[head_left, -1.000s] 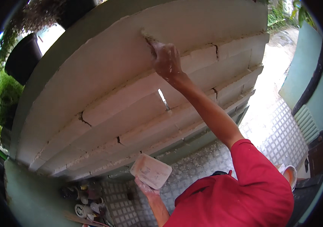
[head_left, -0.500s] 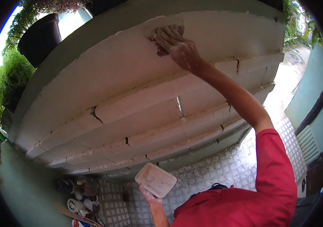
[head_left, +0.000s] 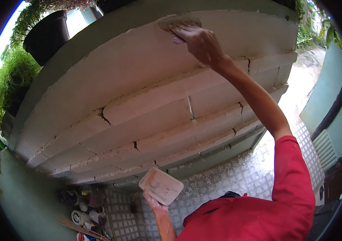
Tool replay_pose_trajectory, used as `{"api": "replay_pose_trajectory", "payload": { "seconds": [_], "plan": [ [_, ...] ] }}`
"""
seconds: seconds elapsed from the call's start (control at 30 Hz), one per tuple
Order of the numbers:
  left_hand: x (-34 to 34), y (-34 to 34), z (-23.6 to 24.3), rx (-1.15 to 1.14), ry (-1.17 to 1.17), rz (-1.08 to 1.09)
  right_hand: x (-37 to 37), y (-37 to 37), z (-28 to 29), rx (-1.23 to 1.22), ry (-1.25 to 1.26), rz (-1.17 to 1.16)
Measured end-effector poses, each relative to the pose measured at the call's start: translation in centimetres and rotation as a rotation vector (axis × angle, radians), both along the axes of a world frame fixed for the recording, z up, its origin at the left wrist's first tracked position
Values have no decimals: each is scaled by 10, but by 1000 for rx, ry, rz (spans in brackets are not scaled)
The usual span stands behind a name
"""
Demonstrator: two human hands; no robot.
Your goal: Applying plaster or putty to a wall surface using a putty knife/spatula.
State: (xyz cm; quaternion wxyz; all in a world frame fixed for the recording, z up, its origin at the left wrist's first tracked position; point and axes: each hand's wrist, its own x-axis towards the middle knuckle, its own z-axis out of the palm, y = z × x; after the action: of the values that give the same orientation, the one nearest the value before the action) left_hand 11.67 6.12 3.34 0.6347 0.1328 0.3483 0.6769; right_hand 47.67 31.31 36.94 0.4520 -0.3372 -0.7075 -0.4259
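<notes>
At the top of the wall, my right hand [head_left: 203, 45] is closed on a flat trowel [head_left: 187, 22], pressing its broad blade against the whitish surface just below the green upper border. My fingers cover most of the trowel's grip. Low in the view, my left hand [head_left: 153, 202] grips the near left edge of a shallow white plastic tub [head_left: 163, 186], tilted, with pale residue smeared inside. White smears mark that hand. The wall [head_left: 110, 86] has a smooth pale upper band, with stepped courses of blocks and dark cracks beneath it.
A black plant pot [head_left: 47, 36] and leafy plants [head_left: 16, 80] border the upper left. Several containers [head_left: 80, 217] and long sticks stand at the lower left beside a green wall [head_left: 30, 197]. White spatters dot the tiled floor [head_left: 219, 172]. A sunlit passage lies at the right.
My right hand and the trowel have shifted slightly right and up along the wall, the wrist turning. The left hand and the tub have moved a little left and up.
</notes>
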Motion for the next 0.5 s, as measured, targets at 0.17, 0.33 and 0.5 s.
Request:
{"api": "replay_pose_trajectory", "payload": {
  "seconds": [0.17,0.33,0.5],
  "plan": [
    [1,-6,-5,-20,-12,16,-15,-1,-39,142,22,-140],
    [-3,-13,-4,-6,-3,14,2,-37,-37,-288,84,134],
    [1,-13,7,-1,-28,-6,69,-49,-15,-337,760,66]
  ]
}}
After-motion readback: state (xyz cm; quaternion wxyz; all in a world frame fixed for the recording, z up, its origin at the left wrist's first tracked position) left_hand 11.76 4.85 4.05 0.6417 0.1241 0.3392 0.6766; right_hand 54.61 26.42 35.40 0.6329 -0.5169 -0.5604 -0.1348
